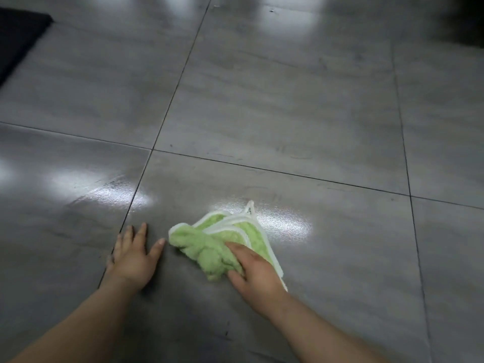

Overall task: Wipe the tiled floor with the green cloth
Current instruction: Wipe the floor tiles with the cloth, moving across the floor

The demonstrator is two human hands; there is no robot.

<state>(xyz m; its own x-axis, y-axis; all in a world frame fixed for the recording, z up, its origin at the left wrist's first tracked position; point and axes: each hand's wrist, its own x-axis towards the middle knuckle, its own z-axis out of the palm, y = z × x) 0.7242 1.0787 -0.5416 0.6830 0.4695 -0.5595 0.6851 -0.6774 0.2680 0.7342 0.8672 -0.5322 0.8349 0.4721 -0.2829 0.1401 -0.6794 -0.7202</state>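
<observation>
**Fingers [234, 245] press flat, so the cloth may slip**

Right hand [255, 268] lies on the green cloth [209, 247] with forefinger and thumb stretched straight and the bunched part sitting between them. Nothing is pinched, and the other digits are hidden. The cloth sits on the floor [288, 113] just right of the left hand [133, 255]. That hand is spread flat on the floor and holds nothing, its thumb tip almost at the cloth's edge.

With only downward pressure, a quick stroke could probably leave the cloth behind or roll it tighter. A crumpled wad touches little floor, so streaks would likely be missed. White-edged corners [250, 205] trail loose on the far side and could fold under. Gloss patches [282, 221] near both hands look wet. If they are, the propping left hand could skid when weight shifts onto it. A stroke leftward would run the cloth into that hand.
</observation>
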